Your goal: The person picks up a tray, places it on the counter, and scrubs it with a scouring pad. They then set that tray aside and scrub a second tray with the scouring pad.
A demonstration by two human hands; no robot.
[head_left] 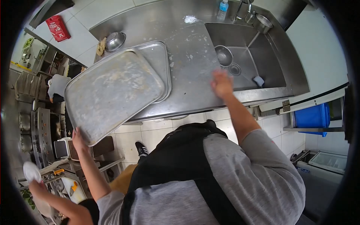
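My left hand (79, 139) grips the near left corner of a large metal baking tray (116, 90), its fingers at the rim. Whitish smears mark the tray's surface. It lies at an angle, partly over a second metal tray (162, 52) on the steel counter, and its near left part sticks out past the counter edge. My right hand (222, 83) hovers by the left rim of the sink (270, 56), blurred by motion, so its fingers cannot be made out. Close to it, a round metal bowl (224, 56) sits in the sink beside the drain (235, 69).
White powder (190, 19) and a water bottle (222, 10) are at the counter's back. A metal pot (262, 23) stands by the faucet (243, 9). A small metal bowl (115, 40) lies left. Another person's hand (36, 187) holds a white round object (32, 171) at lower left.
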